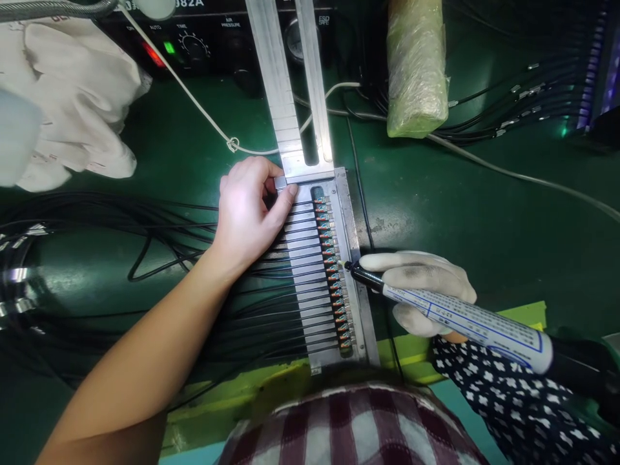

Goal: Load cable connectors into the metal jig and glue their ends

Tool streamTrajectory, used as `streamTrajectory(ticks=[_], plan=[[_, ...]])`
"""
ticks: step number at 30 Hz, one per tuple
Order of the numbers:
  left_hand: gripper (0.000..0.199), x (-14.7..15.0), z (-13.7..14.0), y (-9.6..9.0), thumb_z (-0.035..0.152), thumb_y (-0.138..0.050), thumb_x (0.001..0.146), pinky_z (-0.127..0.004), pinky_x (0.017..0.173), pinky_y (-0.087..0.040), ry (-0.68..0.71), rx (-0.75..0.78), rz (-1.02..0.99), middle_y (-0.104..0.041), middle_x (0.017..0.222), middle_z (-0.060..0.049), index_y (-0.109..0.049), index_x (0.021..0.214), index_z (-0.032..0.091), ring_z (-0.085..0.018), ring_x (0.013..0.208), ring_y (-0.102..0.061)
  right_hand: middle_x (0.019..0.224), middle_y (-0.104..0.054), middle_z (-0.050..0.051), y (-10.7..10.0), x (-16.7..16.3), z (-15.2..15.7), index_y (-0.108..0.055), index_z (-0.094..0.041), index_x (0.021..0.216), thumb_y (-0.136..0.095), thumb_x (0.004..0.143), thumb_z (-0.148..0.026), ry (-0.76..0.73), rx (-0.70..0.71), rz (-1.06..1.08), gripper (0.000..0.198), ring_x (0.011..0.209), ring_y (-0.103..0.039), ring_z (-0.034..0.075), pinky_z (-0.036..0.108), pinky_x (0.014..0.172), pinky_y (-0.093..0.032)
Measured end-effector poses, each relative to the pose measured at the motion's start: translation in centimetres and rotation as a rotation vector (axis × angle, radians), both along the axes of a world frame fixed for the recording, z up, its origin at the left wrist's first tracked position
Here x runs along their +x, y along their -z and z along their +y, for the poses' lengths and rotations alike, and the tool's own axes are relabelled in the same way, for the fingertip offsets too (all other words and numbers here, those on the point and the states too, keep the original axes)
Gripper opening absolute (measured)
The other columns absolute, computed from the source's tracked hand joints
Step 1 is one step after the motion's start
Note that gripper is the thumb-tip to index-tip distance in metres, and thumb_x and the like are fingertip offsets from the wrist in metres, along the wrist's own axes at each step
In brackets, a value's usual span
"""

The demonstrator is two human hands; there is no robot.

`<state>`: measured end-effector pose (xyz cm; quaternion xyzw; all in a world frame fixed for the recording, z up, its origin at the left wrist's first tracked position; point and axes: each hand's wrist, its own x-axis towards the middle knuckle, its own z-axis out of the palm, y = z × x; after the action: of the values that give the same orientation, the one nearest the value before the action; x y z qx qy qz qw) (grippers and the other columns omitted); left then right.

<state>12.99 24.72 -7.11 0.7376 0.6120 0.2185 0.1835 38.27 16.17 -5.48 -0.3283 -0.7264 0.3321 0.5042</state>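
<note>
My bare left hand (249, 210) is closed at the upper left corner of a metal fixture (305, 284); its thumb and fingers pinch a small metal block (280, 183) there. A row of small connector boards (334, 268) with soldered wire ends lies in the fixture's slot, each on a black cable. In a white glove, my right hand (426, 278) is wrapped round a dispensing syringe (465, 323) with a printed white barrel and black ends. The syringe lies tilted, its thin tip at the middle of the connector row. Whether the tip touches a board I cannot tell.
Black cables (159, 239) run left from the fixture. A slotted metal bar (285, 123) extends beyond it. At the back stands a black control box (203, 48) with lit indicators. White gloves (77, 97) lie back left, and a film-wrapped block (416, 71) stands back right.
</note>
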Motion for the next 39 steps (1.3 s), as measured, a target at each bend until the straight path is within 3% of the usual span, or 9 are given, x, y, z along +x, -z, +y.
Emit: streamTrajectory(ticks=[8, 15, 20, 31, 39], plan=[[0.012, -0.1, 0.1, 0.4, 0.032, -0.061, 0.089, -0.04, 0.078, -0.048, 0.003, 0.027, -0.021, -0.057, 0.082, -0.002, -0.054, 0.085, 0.023, -0.022, 0.086, -0.06, 0.116, -0.074, 0.01, -0.4, 0.1, -0.9, -0.068, -0.018, 0.117, -0.063, 0.09, -0.019, 0.028, 0.027, 0.038, 0.029, 0.092, -0.075, 0.022, 0.031, 0.063, -0.067], [0.012, 0.1, 0.0, 0.1, 0.032, -0.062, 0.09, -0.042, 0.084, -0.049, -0.008, 0.006, -0.028, -0.058, 0.084, -0.002, -0.055, 0.087, 0.023, -0.022, 0.09, -0.061, 0.108, -0.076, 0.012, -0.8, 0.2, -1.6, -0.069, -0.017, 0.113, -0.067, 0.082, -0.014, 0.01, 0.024, -0.056, 0.031, 0.085, -0.076, 0.023, 0.036, 0.065, -0.066], [0.013, 0.1, -0.1, 0.2, 0.034, -0.062, 0.09, -0.042, 0.082, -0.049, -0.008, 0.01, -0.011, -0.058, 0.085, -0.002, -0.054, 0.087, 0.023, -0.022, 0.088, -0.061, 0.111, -0.075, 0.01, -0.1, 0.2, -1.5, -0.068, -0.022, 0.118, -0.066, 0.085, -0.019, 0.035, 0.028, -0.049, 0.033, 0.085, -0.076, 0.025, 0.039, 0.06, -0.066], [0.014, -0.1, 0.1, 0.5, 0.033, -0.061, 0.086, -0.038, 0.075, -0.049, 0.003, 0.065, 0.0, -0.054, 0.078, -0.001, -0.055, 0.085, 0.021, -0.019, 0.079, -0.057, 0.106, -0.077, 0.011, -0.4, 0.2, -1.6, -0.069, -0.019, 0.108, -0.066, 0.081, -0.013, 0.035, 0.014, -0.051, 0.028, 0.078, -0.076, 0.023, 0.035, 0.058, -0.064], [0.019, -0.1, 0.1, 0.3, 0.039, -0.061, 0.089, -0.041, 0.083, -0.049, 0.004, 0.033, -0.009, -0.053, 0.08, 0.0, -0.052, 0.085, 0.023, -0.02, 0.084, -0.059, 0.105, -0.077, 0.01, -0.9, 0.1, -1.6, -0.068, -0.021, 0.109, -0.064, 0.08, -0.011, 0.044, 0.004, -0.062, 0.031, 0.077, -0.076, 0.023, 0.035, 0.057, -0.065]])
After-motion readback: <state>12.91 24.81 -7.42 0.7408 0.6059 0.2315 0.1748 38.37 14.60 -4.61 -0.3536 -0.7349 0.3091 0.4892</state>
